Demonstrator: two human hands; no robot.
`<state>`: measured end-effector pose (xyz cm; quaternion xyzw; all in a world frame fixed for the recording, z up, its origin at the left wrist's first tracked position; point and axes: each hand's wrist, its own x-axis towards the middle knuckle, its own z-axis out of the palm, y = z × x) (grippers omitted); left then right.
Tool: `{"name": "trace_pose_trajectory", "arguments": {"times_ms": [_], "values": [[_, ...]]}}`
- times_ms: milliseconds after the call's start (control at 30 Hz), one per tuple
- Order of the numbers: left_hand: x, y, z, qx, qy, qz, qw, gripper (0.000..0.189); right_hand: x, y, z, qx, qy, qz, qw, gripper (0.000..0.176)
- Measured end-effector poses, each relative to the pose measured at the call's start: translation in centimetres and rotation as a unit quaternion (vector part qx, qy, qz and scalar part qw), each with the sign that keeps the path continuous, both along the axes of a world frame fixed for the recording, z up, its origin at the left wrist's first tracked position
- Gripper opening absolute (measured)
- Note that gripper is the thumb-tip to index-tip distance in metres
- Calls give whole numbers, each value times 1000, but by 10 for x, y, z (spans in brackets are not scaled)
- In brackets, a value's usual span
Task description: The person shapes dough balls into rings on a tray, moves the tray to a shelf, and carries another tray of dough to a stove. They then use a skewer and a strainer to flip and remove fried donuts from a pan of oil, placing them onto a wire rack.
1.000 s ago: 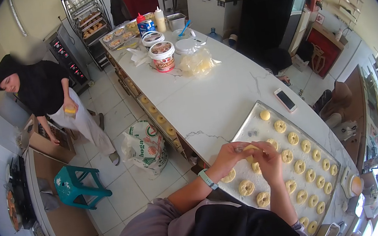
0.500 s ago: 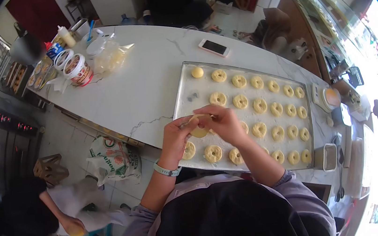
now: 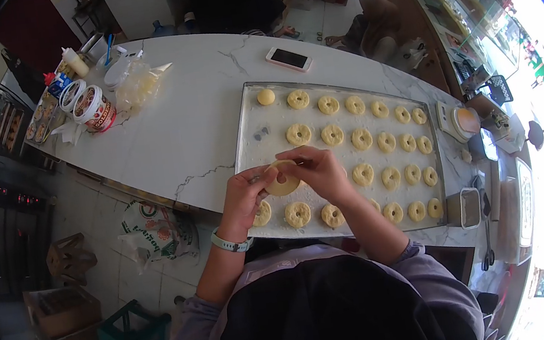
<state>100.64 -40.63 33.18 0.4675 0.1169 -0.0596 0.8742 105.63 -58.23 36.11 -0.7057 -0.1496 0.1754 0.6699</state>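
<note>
A pale dough ring (image 3: pixel 283 185) is pinched between my two hands above the near left part of a baking tray (image 3: pixel 245 125). My left hand (image 3: pixel 246 193) grips its left side, a watch on that wrist. From the upper right, my right hand (image 3: pixel 318 168) holds the ring's top edge, and the hole shows between my fingers. Rows of shaped dough rings (image 3: pixel 332 135) lie on the floured tray. At its far left corner sits a round dough ball (image 3: pixel 266 96) with no hole. My forearms hide part of the near rows.
A phone (image 3: pixel 289 58) lies beyond the tray. Tubs (image 3: pixel 95 109), a squeeze bottle (image 3: pixel 75 62) and a plastic bag (image 3: pixel 139 81) stand at the far left. Right of the tray are a scale (image 3: pixel 459 121) and a metal tin (image 3: pixel 464 207). Other people are beyond the counter and at lower left.
The dough ring has turned and its hole now shows more openly between my fingers. The person at lower left has moved down, mostly out of view. My view has shifted slightly.
</note>
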Motion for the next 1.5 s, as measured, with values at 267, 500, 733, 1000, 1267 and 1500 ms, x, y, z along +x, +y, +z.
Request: {"name": "trace_pose_trajectory", "arguments": {"times_ms": [267, 500, 733, 1000, 1267, 1500], "values": [[0, 0, 0, -15, 10, -44, 999, 26, -5, 1, 12, -21, 8, 9, 1000, 26], [-1, 2, -2, -7, 8, -27, 1000, 24, -5, -3, -1, -25, -6, 3, 1000, 25], [-2, 5, -1, -30, 30, -27, 999, 25, -7, -1, -1, -34, -9, 7, 999, 25], [-2, 11, 0, -24, 44, -27, 998, 30, -3, -2, 3, -25, 15, 43, 999, 26], [-1, 16, 1, -21, 60, -18, 998, 30, 1, 3, 2, -58, 39, 31, 997, 27], [2, 22, -8, -21, 54, -8, 998, 30, 0, 13, -7, -28, 27, 27, 999, 33]]}}
